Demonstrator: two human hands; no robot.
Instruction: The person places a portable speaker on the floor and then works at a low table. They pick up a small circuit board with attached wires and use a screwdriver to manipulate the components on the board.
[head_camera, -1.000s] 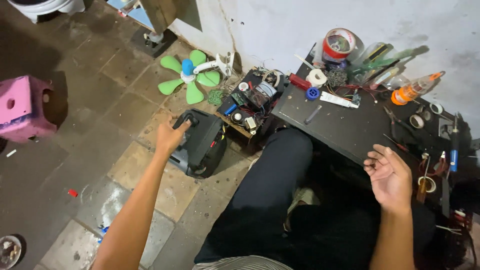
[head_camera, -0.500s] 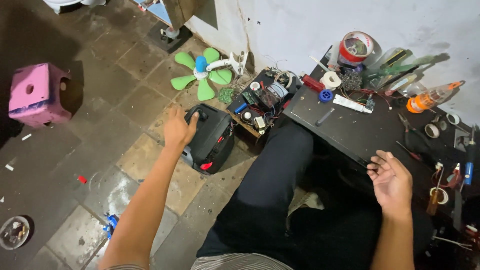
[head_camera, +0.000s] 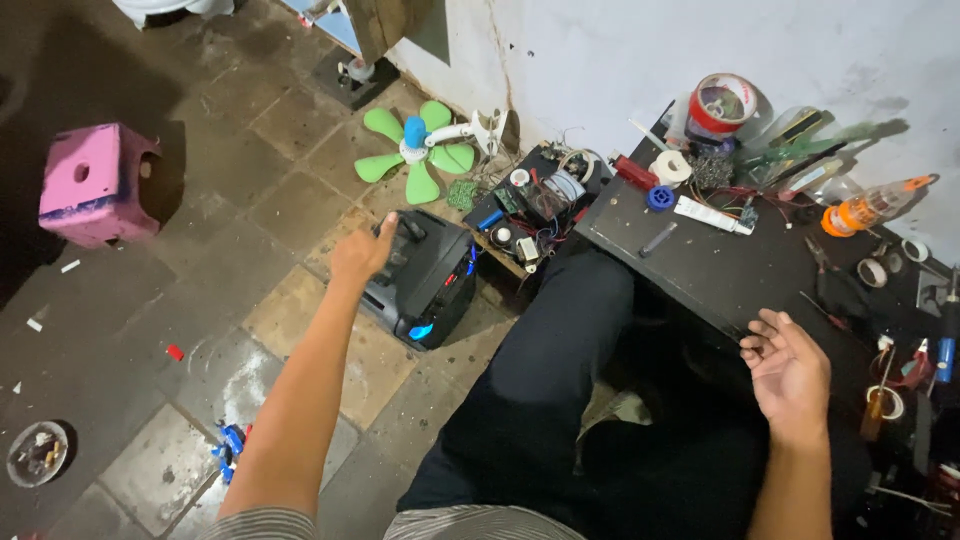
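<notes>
Our left hand (head_camera: 362, 250) grips the top handle of a black speaker box (head_camera: 425, 280) on the tiled floor. Just beyond that grip lies a green fan (head_camera: 420, 150). Our right hand (head_camera: 790, 375) rests open, palm up, at the black table's (head_camera: 730, 275) edge, holding nothing.

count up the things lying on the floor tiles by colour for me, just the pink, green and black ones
Pink: 1, the plastic stool
Green: 1, the fan blade set
Black: 1, the portable speaker under the left hand
Total: 3
</notes>
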